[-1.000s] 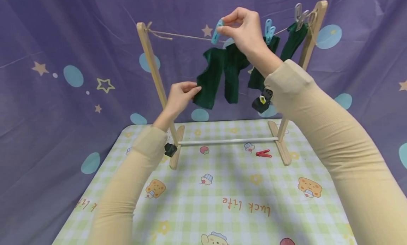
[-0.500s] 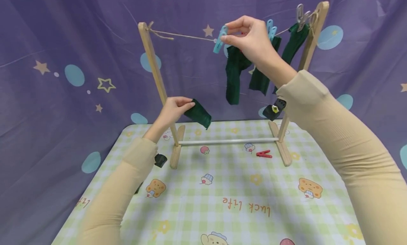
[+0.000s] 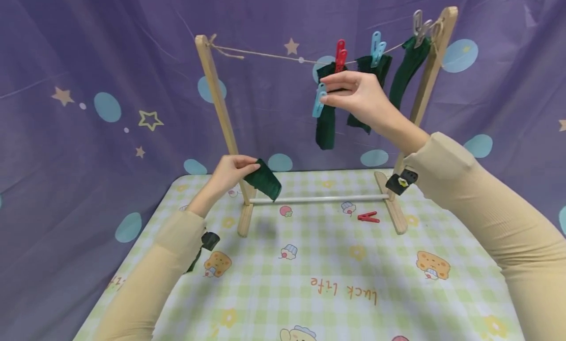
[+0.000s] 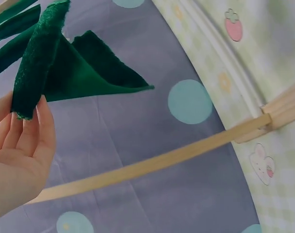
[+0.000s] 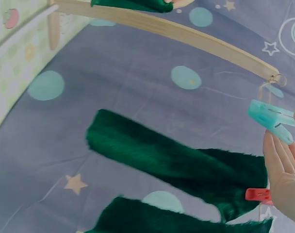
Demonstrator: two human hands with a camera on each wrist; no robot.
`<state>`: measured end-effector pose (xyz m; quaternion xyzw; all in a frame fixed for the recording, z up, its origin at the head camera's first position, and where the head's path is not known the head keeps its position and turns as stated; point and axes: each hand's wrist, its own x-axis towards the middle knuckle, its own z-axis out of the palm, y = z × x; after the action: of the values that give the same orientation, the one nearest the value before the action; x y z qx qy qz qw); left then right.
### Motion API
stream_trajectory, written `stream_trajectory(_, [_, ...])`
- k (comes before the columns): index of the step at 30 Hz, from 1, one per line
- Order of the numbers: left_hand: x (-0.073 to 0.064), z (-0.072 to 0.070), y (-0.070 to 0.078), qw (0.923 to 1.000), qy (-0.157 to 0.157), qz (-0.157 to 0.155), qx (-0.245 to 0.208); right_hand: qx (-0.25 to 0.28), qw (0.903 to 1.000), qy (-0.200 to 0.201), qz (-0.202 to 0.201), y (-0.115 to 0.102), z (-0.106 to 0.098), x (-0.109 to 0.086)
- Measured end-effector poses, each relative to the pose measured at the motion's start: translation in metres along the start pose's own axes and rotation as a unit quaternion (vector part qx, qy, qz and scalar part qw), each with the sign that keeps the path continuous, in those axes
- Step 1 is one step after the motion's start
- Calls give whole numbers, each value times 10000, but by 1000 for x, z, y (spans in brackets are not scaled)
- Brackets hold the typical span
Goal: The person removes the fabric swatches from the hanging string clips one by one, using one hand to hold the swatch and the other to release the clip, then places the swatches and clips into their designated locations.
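My left hand [image 3: 227,173] pinches a dark green, velvety cloth piece [image 3: 265,181] by one end, low beside the left post. In the left wrist view this green cloth [image 4: 70,73] hangs folded over, its edge between thumb and fingers. Up at the right, my right hand [image 3: 360,93] pinches a light blue clothespin [image 3: 319,100], which overlaps a hanging sock-shaped green cloth [image 3: 326,129]. A red clothespin [image 3: 340,56] fastens that cloth to the string [image 3: 274,56]. The blue clothespin [image 5: 266,114] has nothing in its mouth in the right wrist view.
Farther right along the string, another blue clothespin [image 3: 377,50] and a metal clip [image 3: 419,29] hold green cloths. Wooden posts [image 3: 216,95] and a white bar [image 3: 318,199] form the rack. A red clothespin [image 3: 369,216] lies on the checked tablecloth [image 3: 327,252].
The left hand has drawn the green cloth down and left, away from the string. The right hand has lowered with the blue clothespin and shifted slightly right, uncovering the red clothespin.
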<state>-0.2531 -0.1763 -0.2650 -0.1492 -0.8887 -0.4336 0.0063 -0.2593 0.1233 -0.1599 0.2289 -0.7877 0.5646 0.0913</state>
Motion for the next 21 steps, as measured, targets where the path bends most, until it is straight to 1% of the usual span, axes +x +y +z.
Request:
stream_trajectory(3, [-6,-2,-6,9998,-20,-44,181,-184,9998,-81,62,10,-3,-7])
stream_trajectory(6, [-11,-4,-13,9995,-115,-53,279,-218,9995,-177,130,21,-6,-16])
stream_trajectory(10, [-18,-6,-22,9993,-273,-29,244,-188,9988,-366,268,36,-8,-29])
stream_trajectory(13, [-25,-8,-29,9991,-339,-76,228,-176,9981,-501,316,46,-10,-38])
stream_trajectory(17, [-35,-12,-37,9989,-340,-207,243,-247,9971,-609,382,57,-11,-48])
stream_trajectory(21, [-43,-16,-46,9990,-260,-169,318,-257,9955,-725,561,71,-12,-59])
